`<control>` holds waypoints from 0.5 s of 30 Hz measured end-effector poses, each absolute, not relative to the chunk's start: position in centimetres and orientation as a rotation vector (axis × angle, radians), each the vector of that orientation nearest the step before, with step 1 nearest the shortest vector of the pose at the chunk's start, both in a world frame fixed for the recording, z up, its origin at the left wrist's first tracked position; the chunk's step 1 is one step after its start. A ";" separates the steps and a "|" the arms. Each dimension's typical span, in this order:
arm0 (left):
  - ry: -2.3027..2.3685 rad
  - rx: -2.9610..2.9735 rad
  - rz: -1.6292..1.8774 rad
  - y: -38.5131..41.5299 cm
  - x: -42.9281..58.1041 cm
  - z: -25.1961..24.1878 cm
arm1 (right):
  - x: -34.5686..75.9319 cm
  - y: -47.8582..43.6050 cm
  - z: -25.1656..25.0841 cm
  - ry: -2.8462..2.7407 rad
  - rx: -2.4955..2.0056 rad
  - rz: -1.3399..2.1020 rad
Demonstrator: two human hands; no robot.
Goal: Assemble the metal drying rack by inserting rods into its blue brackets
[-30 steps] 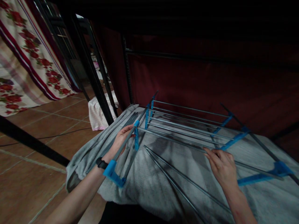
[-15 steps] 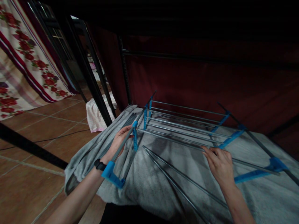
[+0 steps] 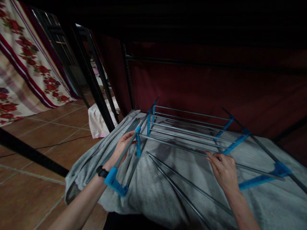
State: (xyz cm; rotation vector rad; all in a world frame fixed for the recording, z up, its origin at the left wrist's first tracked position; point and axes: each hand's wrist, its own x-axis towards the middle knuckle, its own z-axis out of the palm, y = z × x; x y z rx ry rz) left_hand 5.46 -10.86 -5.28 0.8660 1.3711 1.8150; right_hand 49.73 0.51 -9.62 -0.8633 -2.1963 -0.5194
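Note:
A rack of grey metal tubes and blue plastic brackets lies on a grey blanket, with several tubes spanning its two side frames. My left hand (image 3: 123, 147) is closed around the near part of the left side frame, fingers behind the blue bracket (image 3: 138, 142). Its fingertips are partly hidden there. My right hand (image 3: 223, 167) grips the nearest metal tube (image 3: 177, 146) from above, toward its right end. That tube's left end meets the bracket by my left hand. Its right end lies over another blue bracket (image 3: 282, 169), and whether it is seated there I cannot tell.
Two loose tubes (image 3: 178, 188) lie on the grey blanket (image 3: 153, 198) in front of the rack. More tubes (image 3: 112, 153) rest left of my left hand. Black metal posts (image 3: 96, 73) stand at left, a dark red cloth (image 3: 192, 83) hangs behind, and a dark surface overhangs.
The view has tilted up very slightly, so the rack appears a little lower. Both hands keep their holds, and the tube's place against the brackets looks nearly the same.

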 end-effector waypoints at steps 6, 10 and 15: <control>1.365 0.866 1.816 -10.7 5.2 -5.7 | 49.6 0.4 -9.4 -2.184 -0.878 -0.495; 1.375 0.880 1.816 -10.6 5.1 -6.0 | 49.5 0.2 -9.1 -2.175 -0.882 -0.518; 1.378 0.890 1.813 -10.8 5.2 -5.8 | 49.2 0.2 -8.6 -2.120 -0.880 -0.570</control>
